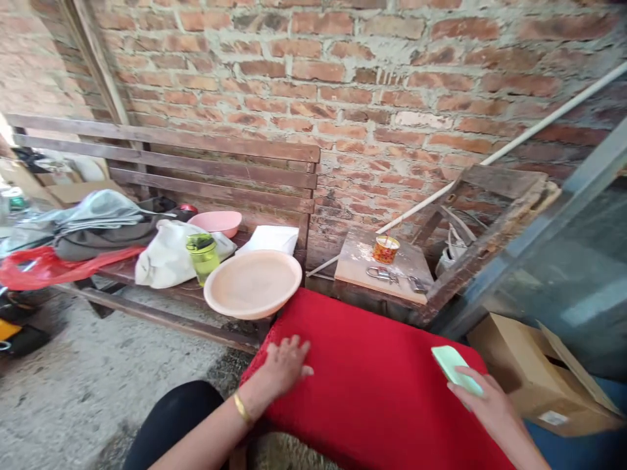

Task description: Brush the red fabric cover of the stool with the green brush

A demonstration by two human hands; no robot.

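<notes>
A red cloth (372, 372) covers the low table in front of me. My left hand (287, 365), with a gold bracelet (241, 407) at the wrist, is over the cloth's left side. Its fingers are spread and nothing is in them; whether it touches the cloth I cannot tell. At the right end of the cloth, my right hand (482, 398) grips a flat mint-green oblong object (453, 365) between thumb and fingers. Its underside is hidden, so its exact kind does not show. Beyond my left hand, a pale pink basin (253, 284) sits on the bench end beside the cloth.
On the wooden bench (220, 156) are a green water bottle (203, 260), a white bag (166, 254), a pink bowl (218, 222) and piled clothes. A small stand (357, 258) holds a tin (385, 249) and a padlock (382, 274). A cardboard box (533, 372) stands right.
</notes>
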